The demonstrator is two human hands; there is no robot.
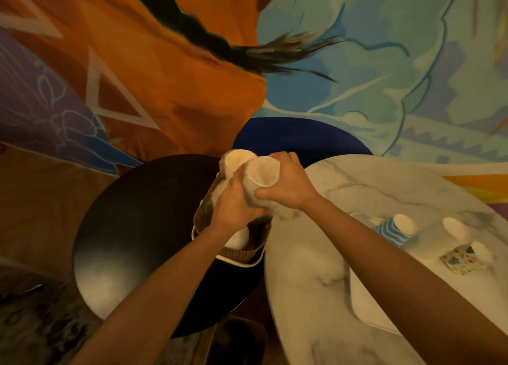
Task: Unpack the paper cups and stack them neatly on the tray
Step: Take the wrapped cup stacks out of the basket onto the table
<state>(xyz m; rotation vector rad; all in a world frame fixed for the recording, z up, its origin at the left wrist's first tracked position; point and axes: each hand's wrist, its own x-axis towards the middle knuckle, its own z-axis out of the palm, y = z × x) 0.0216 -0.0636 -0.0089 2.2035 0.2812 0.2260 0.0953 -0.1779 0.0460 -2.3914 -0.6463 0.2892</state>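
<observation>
Two wrapped stacks of paper cups held above the tables' meeting edge.

The right hand (288,184) curls round the nearer cup stack (264,172). The left hand (233,205) grips the wrapper (268,204) lower down, beside the second stack (237,158). Both stacks hang over the white-rimmed container (242,264). If the film tears suddenly, cups could spill onto the black table (137,227), or tight fingers could crush them.

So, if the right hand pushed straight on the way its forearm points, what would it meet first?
The right hand grips the nearer wrapped cup stack; straight on, up and left, it would likely press that into the second wrapped stack beside it, though depth is unclear.
</observation>
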